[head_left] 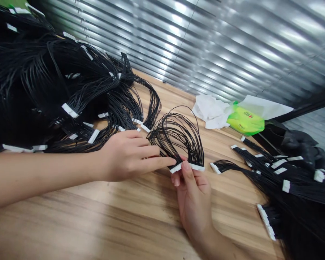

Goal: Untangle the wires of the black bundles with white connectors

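A black wire harness (176, 135) arcs upward in a loop from a white multi-pin connector strip (188, 167). My right hand (192, 196) pinches that strip between thumb and fingers from below. My left hand (128, 156) reaches in from the left, its extended fingertip touching the strip's left end. Behind that hand lies a large heap of black wire harnesses with white connectors (51, 90). More bundles of the same kind (281, 177) lie at the right, near my right hand but not touching it.
The wooden table (103, 231) runs beneath everything. White crumpled tissue (211, 112) and a green packet (245, 121) lie by the far edge. Corrugated metal (206, 39) stands behind the table, and a dark bag (300, 142) lies at the right.
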The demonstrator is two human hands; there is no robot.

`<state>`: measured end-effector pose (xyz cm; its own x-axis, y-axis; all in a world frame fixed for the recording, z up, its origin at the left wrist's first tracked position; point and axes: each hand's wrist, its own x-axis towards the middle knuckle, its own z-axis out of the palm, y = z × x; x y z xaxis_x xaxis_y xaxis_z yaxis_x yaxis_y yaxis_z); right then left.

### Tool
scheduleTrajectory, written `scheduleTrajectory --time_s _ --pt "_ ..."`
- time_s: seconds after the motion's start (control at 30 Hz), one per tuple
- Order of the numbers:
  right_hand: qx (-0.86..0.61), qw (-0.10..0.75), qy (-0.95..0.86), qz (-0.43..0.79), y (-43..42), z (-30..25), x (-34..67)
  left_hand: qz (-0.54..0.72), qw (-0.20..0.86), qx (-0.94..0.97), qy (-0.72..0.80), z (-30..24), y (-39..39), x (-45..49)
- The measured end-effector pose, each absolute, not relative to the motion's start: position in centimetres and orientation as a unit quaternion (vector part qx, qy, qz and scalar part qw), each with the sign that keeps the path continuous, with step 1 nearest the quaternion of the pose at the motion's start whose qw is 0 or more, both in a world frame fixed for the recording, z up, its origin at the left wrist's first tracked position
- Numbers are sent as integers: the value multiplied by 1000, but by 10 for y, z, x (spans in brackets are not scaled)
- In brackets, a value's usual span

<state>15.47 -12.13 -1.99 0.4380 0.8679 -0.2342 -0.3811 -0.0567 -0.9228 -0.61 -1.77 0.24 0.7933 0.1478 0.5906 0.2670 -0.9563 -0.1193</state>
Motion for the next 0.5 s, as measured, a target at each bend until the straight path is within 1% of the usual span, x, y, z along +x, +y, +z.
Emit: scheduleTrajectory --time_s 0.07,0.13,0.23,0.3,0.37,0.5 --pt "-555 639 -239 476 -122 -21 154 -316 86 -939 -102 5 -18 -4" --pt "-570 621 -262 470 -124 -21 154 -318 41 -938 -130 7 -20 -1" --pt "-589 595 -287 466 -126 -22 154 -290 -50 -938 -186 11 -25 1" --pt "-591 587 -297 467 -126 -23 154 -264 -75 -941 -200 12 -27 1" --pt "-591 587 -301 466 -126 -23 154 -252 -47 -947 -194 12 -27 2" --pt "-589 597 -273 471 -124 -23 154 -271 69 -950 -140 10 -22 4"
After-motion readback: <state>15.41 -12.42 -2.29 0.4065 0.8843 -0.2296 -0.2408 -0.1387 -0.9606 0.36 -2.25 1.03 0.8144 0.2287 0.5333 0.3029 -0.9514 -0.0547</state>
